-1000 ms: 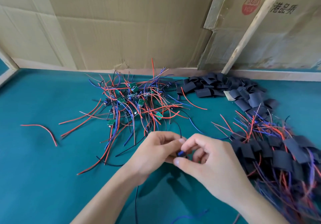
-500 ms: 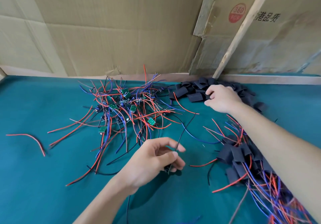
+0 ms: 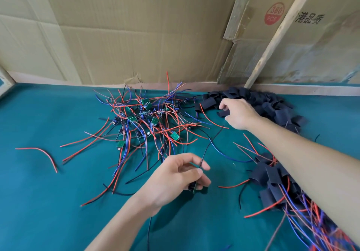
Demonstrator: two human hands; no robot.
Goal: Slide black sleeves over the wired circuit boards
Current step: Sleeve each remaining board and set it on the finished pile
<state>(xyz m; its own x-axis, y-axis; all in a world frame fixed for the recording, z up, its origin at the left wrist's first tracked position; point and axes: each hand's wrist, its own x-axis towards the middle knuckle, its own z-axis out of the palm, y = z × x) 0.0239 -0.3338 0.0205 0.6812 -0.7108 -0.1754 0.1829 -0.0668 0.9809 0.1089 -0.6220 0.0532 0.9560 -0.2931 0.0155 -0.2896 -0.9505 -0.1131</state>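
A tangle of small green circuit boards with red, blue and black wires (image 3: 148, 122) lies at the middle of the teal table. A pile of empty black sleeves (image 3: 259, 102) sits at the back right. My right hand (image 3: 238, 112) reaches into that pile and pinches one black sleeve (image 3: 223, 113) with its fingertips. My left hand (image 3: 175, 178) is near the front centre and pinches a wired circuit board (image 3: 195, 189), whose black wire rises up and right from the fingers. A heap of boards in black sleeves (image 3: 272, 178) lies at the right under my right forearm.
A cardboard wall (image 3: 136, 32) and a slanted wooden strip (image 3: 280, 32) close off the back of the teal table (image 3: 48, 202). One loose red wire (image 3: 41, 152) lies apart at the left.
Over the past second my right hand left my left hand and reached back to the sleeve pile, and now pinches a sleeve. My left hand keeps holding the wired board.
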